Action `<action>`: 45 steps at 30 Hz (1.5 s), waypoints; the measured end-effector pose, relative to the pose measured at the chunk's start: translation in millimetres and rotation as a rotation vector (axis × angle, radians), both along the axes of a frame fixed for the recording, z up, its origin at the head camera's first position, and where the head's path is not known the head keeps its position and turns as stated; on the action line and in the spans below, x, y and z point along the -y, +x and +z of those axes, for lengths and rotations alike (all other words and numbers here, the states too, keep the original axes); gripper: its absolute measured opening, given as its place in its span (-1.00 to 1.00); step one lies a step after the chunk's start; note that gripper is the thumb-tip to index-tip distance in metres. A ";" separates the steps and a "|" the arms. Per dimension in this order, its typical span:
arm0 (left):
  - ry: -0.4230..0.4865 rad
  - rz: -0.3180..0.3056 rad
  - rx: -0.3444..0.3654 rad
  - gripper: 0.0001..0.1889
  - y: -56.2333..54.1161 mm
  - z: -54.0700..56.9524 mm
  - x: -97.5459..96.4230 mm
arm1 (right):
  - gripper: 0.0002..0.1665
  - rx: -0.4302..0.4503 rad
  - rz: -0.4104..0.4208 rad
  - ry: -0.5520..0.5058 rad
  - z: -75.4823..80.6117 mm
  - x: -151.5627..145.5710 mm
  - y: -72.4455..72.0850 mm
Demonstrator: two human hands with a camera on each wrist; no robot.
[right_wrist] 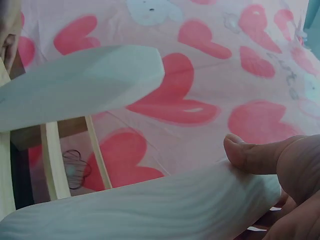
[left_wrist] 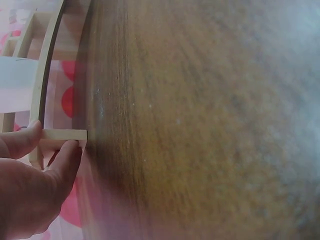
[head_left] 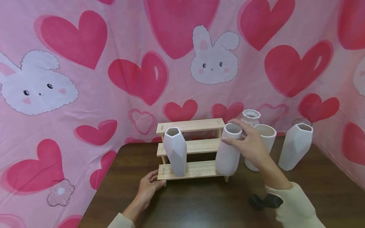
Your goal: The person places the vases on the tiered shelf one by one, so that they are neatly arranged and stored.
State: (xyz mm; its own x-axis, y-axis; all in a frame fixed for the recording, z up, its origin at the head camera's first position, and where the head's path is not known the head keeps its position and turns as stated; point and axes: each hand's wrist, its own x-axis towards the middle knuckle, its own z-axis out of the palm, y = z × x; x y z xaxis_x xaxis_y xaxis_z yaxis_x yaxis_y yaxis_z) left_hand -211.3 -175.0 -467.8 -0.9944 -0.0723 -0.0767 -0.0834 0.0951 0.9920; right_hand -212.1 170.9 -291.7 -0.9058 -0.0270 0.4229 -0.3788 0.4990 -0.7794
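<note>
Fingers of the left hand (head_left: 148, 187) pinch the wooden stand (head_left: 201, 170) at its front left corner, near a faceted vase (head_left: 175, 152); the right hand (head_left: 251, 143) pinches a ridged white vase (head_left: 228, 156) by its rim, at the stand's front right corner

And here the whole back is filled by a pink cloth (head_left: 179, 86), scattered with red hearts (head_left: 296, 74)! One rabbit (head_left: 42, 91) is printed at far left, a second rabbit (head_left: 215, 68) is placed near the middle, a third rabbit (head_left: 360, 77) is cut off at right. Low at left, a flower (head_left: 60, 191) is outlined. Below, a dark brown table (head_left: 205, 205) is seen, its surface streaked with grain.
</note>
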 end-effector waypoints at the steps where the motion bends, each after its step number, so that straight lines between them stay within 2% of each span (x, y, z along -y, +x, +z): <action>1: 0.003 0.000 0.003 -0.34 0.0 0.3 -0.3 | -0.35 0.007 0.010 -0.010 -1.4 2.9 -1.7; 10: 0.001 -0.002 0.013 -0.33 -2.6 0.1 -0.3 | -0.30 0.032 0.073 -0.097 -9.8 27.0 -16.7; 17: 0.020 -0.012 0.009 -0.33 -3.4 -0.5 0.1 | -0.36 0.049 0.090 -0.093 -13.5 43.0 -22.6; 22: 0.025 -0.013 0.015 -0.32 -4.9 -3.0 1.1 | -0.33 0.025 0.092 -0.082 -13.8 50.7 -25.8; 29: 0.021 -0.006 0.014 -0.32 -4.7 -1.7 0.4 | -0.31 0.040 0.092 -0.113 -13.6 56.3 -29.6; 45: 0.009 0.015 0.013 -0.33 -4.3 -6.0 -1.1 | -0.22 0.007 0.066 -0.002 -19.6 56.2 -31.0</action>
